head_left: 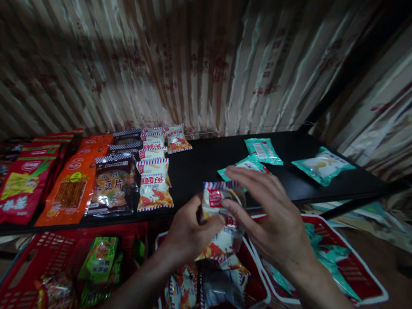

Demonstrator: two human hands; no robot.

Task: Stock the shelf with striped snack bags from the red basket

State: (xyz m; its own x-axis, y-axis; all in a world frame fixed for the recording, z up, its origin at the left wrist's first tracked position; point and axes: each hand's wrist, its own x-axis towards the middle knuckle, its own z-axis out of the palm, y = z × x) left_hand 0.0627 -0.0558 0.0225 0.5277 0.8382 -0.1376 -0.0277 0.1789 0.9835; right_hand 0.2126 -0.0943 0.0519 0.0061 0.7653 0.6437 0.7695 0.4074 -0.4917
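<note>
Both hands are at a white snack bag (221, 242) with a red and blue striped edge, held upright over the middle basket. My left hand (192, 229) grips its left side, thumb across the front. My right hand (271, 212) is on its right side, the thumb against the front and the other fingers stretched up and over. Similar white bags (154, 183) stand in a row on the black shelf (208, 167), left of the hands. Behind my right hand lies a teal bag (246, 165), partly covered by it.
Red, orange and brown snack packs (110, 187) fill the shelf's left part. Two more teal bags (263, 151) (323, 165) lie at its right. Below are a red basket (16, 286), a middle basket (261, 278) and a right basket (367, 275) with teal bags.
</note>
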